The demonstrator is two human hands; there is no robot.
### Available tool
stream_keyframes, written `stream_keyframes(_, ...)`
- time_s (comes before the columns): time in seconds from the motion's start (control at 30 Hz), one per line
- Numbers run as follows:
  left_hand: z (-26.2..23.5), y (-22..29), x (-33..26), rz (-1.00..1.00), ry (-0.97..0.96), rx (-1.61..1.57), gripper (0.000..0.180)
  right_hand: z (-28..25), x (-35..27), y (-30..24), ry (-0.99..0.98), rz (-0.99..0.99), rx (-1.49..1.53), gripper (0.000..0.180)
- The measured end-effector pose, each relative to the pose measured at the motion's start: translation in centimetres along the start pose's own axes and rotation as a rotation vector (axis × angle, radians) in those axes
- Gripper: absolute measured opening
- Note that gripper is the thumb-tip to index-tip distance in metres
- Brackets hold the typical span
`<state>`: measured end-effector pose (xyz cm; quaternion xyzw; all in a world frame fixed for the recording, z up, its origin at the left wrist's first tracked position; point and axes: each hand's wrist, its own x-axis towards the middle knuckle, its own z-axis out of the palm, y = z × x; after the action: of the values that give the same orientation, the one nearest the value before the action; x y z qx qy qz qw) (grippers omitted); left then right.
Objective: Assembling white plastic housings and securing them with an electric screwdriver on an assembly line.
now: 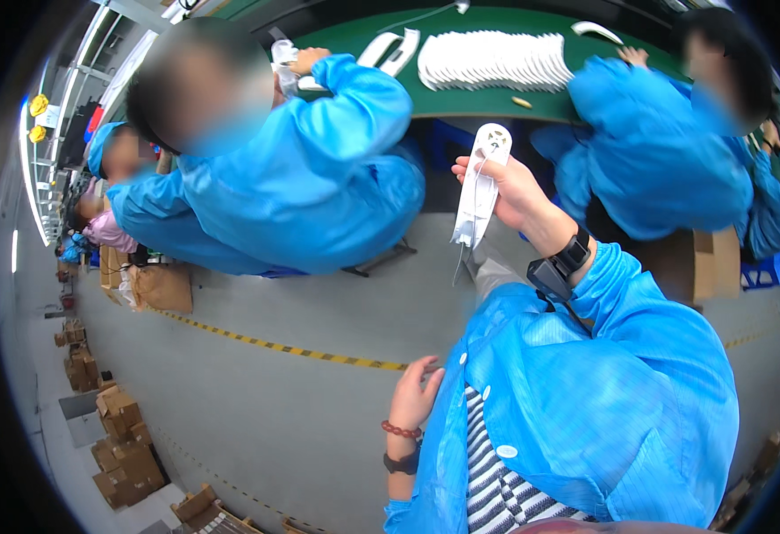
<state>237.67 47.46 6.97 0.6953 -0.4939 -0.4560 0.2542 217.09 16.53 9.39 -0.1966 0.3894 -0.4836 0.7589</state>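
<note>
My right hand [519, 191] is raised ahead of me, closed around a long white plastic part [476, 200]. The part has a round end at the top with a small round fitting set in it. A thin wire runs along it and dangles below its lower end. My left hand [415, 392] hangs low beside the edge of my blue coat [604, 400]. Its fingers are loosely apart and nothing shows in them.
Ahead stands a green worktable [390, 16] with a row of white curved parts [492, 60]. One person in blue [274, 187] sits left, another [662, 147] right. Yellow-black tape [274, 345] crosses the floor. Cardboard boxes [127, 463] are stacked at the lower left.
</note>
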Motion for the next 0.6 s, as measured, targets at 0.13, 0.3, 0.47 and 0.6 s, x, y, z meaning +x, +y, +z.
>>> stream_keyframes(0.13, -3.1, 3.5, 8.1, -0.157, 0.114, -0.009, 0.028, 1.7, 13.2, -3.1, -0.092, -0.005, 0.001, 0.034)
stream_keyframes(0.3, -4.5, 8.9, 15.5, -0.244, 0.293, -0.158, 0.026, 3.6, 27.7, -9.3, -0.024, -0.275, -0.143, 0.029)
stream_keyframes(0.47, -5.3, 11.1, 20.1, -0.282, 0.193, -0.088, 0.028, 3.4, 39.7, -10.9, 0.08, -0.069, -0.121, 0.029)
stream_keyframes(0.6, -6.3, 12.4, 23.3, -0.379, 0.203, -0.131, 0.029, 4.1, 45.6, -5.3, 0.145, 0.042, -0.177, 0.029)
